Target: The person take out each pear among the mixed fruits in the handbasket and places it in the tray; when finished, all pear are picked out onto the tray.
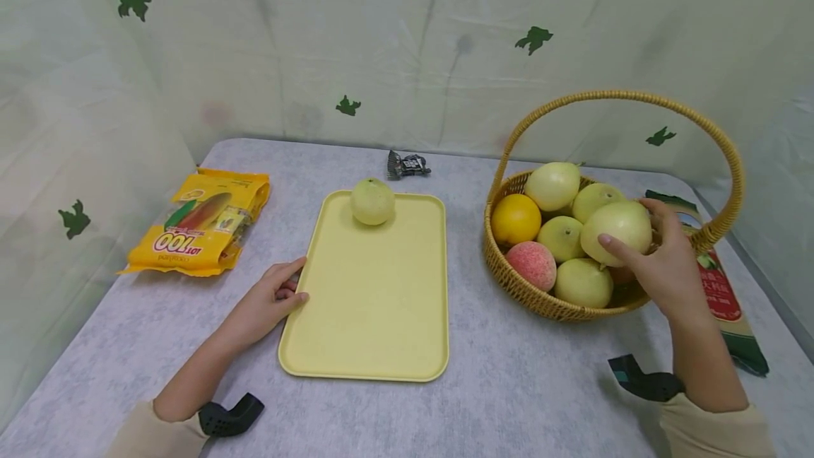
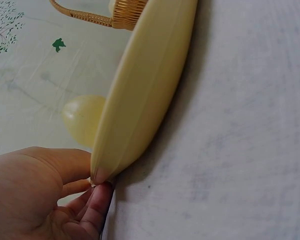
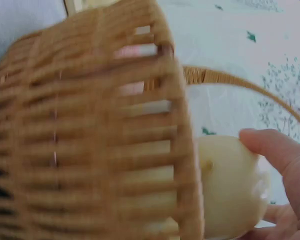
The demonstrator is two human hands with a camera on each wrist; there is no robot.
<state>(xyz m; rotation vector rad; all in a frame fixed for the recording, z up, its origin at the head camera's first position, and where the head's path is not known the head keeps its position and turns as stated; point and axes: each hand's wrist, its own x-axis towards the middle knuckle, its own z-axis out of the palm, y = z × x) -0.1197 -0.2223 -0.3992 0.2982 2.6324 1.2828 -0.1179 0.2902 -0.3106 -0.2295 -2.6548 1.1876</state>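
My right hand [image 1: 674, 267] grips a pale yellow pear [image 1: 617, 232] at the right side of a wicker basket [image 1: 524, 295], thumb in front and fingers behind. In the right wrist view the basket's side partly hides this pear [image 3: 230, 185]. Several more pale fruits, an orange [image 1: 516, 219] and a pink peach [image 1: 531, 265] lie in the basket. With my left hand [image 1: 263, 306] I pinch the left edge of a yellow tray [image 1: 375, 302]; the left wrist view shows thumb and fingers at its rim. One pale green pear-like fruit [image 1: 372, 201] sits at the tray's far end.
A yellow snack bag [image 1: 200, 221] lies at the left of the table. Behind the tray is a small black-and-clear packet [image 1: 407, 165]. A red and green bag [image 1: 725, 288] lies right of the basket, whose tall handle [image 1: 610, 95] arches over the fruit.
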